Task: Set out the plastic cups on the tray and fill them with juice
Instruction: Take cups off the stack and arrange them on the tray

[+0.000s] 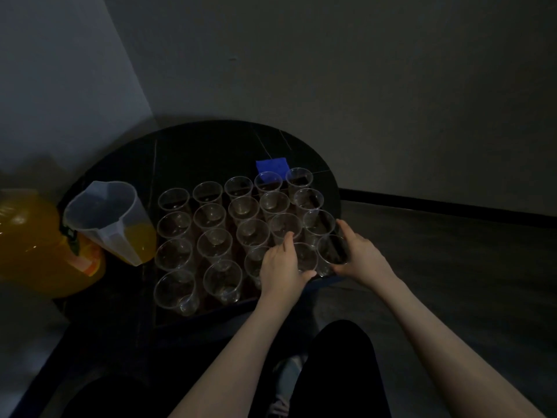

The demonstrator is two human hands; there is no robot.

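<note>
Head view: clear plastic cups (211,217) are seen standing upright in rows on a dark tray (211,310), all of them empty. The right hand (360,254) is curled around the cup (331,251) at the near right corner. The left hand (281,271) is laid on the neighbouring cup (304,256), fingers bent around it. A jug (110,218) with some orange juice is placed left of the tray, beside a big juice bottle (33,242).
</note>
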